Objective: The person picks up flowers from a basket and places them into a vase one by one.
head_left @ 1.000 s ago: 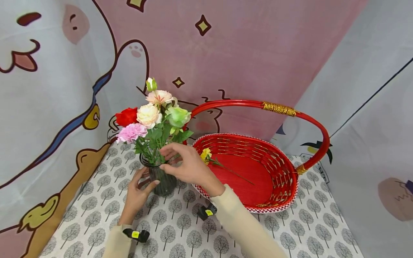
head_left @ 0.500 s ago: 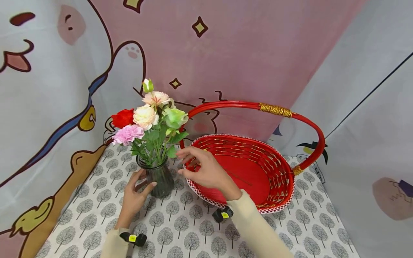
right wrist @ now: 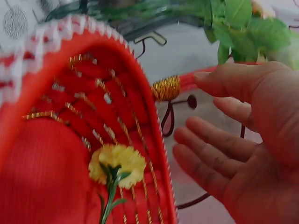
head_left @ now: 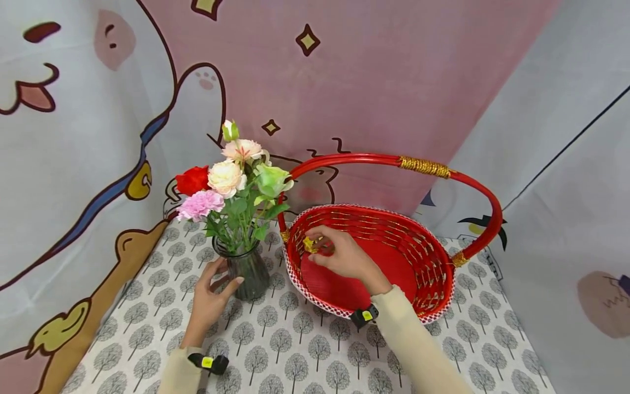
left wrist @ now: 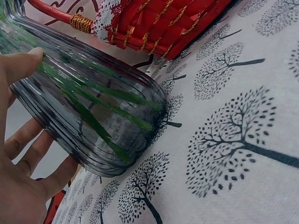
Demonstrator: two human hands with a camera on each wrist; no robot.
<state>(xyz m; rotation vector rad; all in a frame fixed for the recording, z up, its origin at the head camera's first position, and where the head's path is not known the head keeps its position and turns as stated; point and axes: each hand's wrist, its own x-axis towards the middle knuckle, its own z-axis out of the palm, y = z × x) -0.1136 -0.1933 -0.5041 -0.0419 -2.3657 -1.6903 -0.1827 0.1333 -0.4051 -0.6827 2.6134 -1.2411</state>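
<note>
A ribbed grey glass vase [head_left: 249, 272] stands upright on the table, with several flower stems in it. Its blooms include a red rose [head_left: 192, 180], a pink carnation [head_left: 200, 204], a cream rose [head_left: 227, 178] and a green rose [head_left: 272, 180]. My left hand [head_left: 209, 295] holds the vase from the left, thumb on the near side, fingers curled round the far side in the left wrist view. Over the left part of the red basket [head_left: 445, 279], my right hand [head_left: 346, 256] is empty, its fingers apart. A yellow carnation [right wrist: 117, 164] lies in the basket close by, partly covered in the head view.
The basket's tall red handle [head_left: 364, 158] arches over it, beside the green rose. A cloth with tree prints [head_left: 268, 339] covers the table. A cartoon curtain [head_left: 384, 82] hangs behind.
My right hand has moved right, away from the stems at the vase mouth, to above the basket by the yellow carnation. The left hand has stayed at the vase.
</note>
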